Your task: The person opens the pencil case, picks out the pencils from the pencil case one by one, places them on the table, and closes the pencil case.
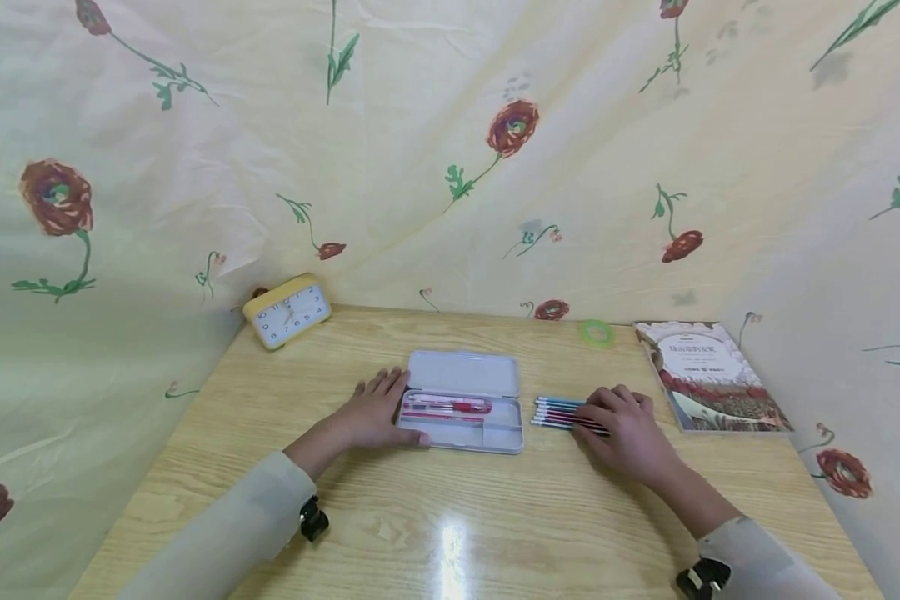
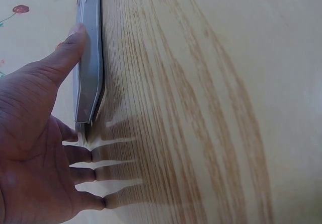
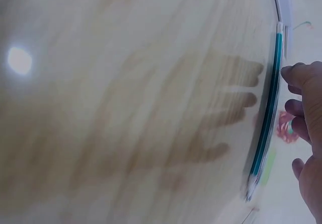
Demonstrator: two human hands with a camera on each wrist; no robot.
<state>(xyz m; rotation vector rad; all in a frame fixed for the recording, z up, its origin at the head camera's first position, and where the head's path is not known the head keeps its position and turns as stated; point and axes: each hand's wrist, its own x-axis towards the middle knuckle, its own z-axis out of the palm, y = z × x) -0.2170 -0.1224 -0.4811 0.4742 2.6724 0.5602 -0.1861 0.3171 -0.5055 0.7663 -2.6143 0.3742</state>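
Note:
A grey-white pencil case (image 1: 462, 375) lies with its lid up in the middle of the table, with a red-capped pen and other slim writing tools in its long compartment. My left hand (image 1: 378, 414) is at its left end. Its thumb (image 2: 75, 40) touches the case's front wall, while the other fingers stretch past the end onto the table. To the right of the case, several pencils (image 1: 551, 414) lie side by side, blue-green and dark red with white ends. Over their right ends hovers my right hand (image 1: 622, 429), its fingers loosely bent; it partly hides them.
A yellow-framed clock (image 1: 288, 312) stands at the back left. On the right lies a book (image 1: 708, 375) with a flowered cover. A green tape ring (image 1: 596, 332) sits near the back edge, against the flowered cloth (image 1: 420, 167) that hangs around the wooden table (image 1: 435, 517).

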